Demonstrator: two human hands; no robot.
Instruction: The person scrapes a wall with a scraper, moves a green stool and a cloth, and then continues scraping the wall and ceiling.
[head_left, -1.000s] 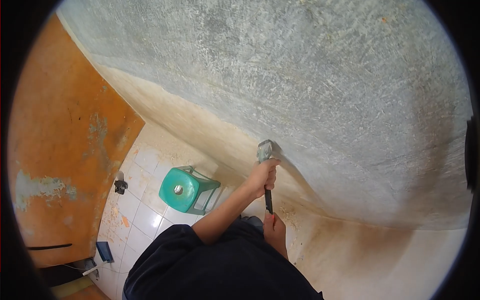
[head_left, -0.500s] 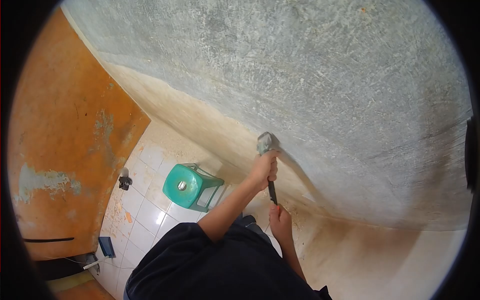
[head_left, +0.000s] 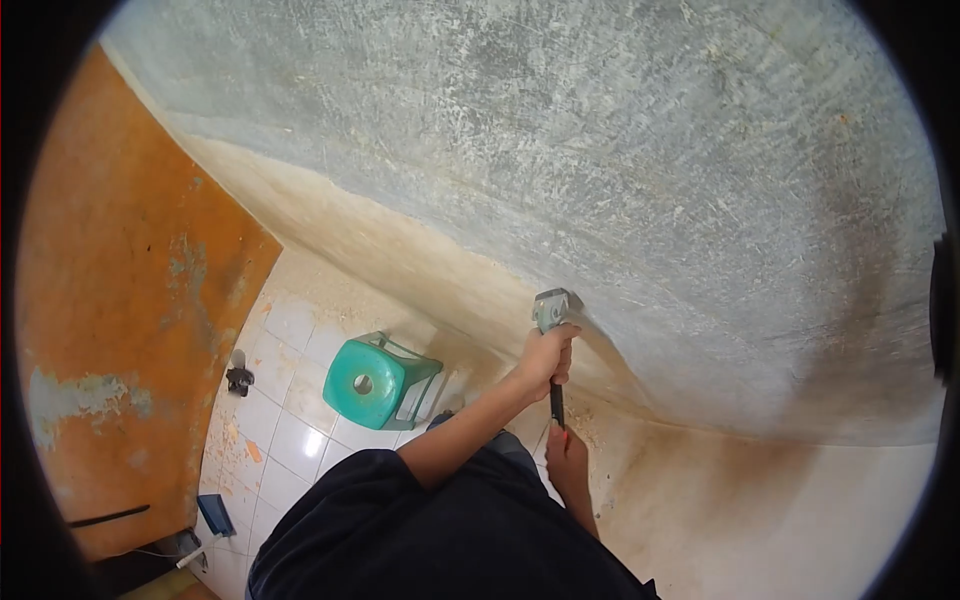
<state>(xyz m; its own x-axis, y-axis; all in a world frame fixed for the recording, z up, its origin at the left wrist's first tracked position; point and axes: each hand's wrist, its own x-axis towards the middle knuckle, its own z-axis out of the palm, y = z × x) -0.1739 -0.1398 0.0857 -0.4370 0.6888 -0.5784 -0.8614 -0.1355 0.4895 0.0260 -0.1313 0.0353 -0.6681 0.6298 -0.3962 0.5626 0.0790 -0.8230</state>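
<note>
A scraper (head_left: 553, 309) with a grey head and a black handle is held up to the wall, its head close to where the bare grey surface (head_left: 600, 170) meets the cream lower band (head_left: 400, 240). My left hand (head_left: 546, 358) is wrapped around it just below the head. Lower down, my right hand (head_left: 567, 458) grips the end of the black handle. Whether the blade presses on the wall cannot be made out.
A green plastic stool (head_left: 365, 385) stands on the white tiled floor (head_left: 297, 440), left of my body. Beyond it are a small black object (head_left: 239, 380), a blue dustpan-like piece (head_left: 215, 514) and scattered flakes. An orange wall (head_left: 120, 270) with peeling patches rises on the left.
The scraper and both hands sit slightly lower and farther right in the picture. The scraper's head has turned a little. My view has shifted somewhat; both hands keep their hold.
</note>
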